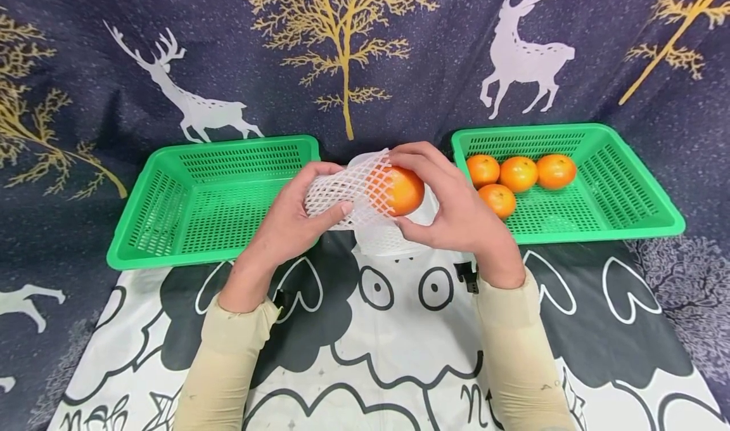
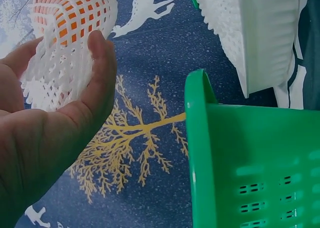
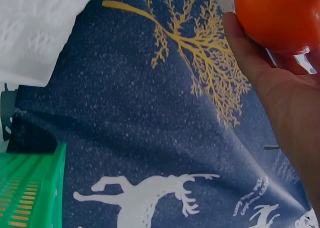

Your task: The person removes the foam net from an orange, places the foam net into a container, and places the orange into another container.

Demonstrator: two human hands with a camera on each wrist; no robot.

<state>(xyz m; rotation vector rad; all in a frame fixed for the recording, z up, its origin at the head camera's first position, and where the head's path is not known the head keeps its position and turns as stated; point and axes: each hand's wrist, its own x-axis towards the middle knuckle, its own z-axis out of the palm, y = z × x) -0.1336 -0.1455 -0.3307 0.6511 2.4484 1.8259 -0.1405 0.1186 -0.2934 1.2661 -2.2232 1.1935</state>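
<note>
My left hand (image 1: 291, 222) holds a white foam net sleeve (image 1: 331, 198), thumb on its near side, in the middle of the head view. An orange (image 1: 409, 191) is partly inside the sleeve's right end, its right side bare. My right hand (image 1: 453, 206) grips that bare side between thumb and fingers. In the left wrist view the net (image 2: 60, 71) lies across the palm and the orange shows through its mesh. The right wrist view shows the orange (image 3: 277, 18) above the palm. Both hands are raised over a white container (image 1: 390, 241), partly hidden behind them.
To the left stands a green basket (image 1: 127, 228) with nothing seen inside. The right green basket (image 1: 593, 233) holds several oranges (image 1: 518, 173) at its left end. A patterned cloth (image 1: 399, 336) covers the table; a dark deer-print cloth (image 1: 422, 89) hangs behind.
</note>
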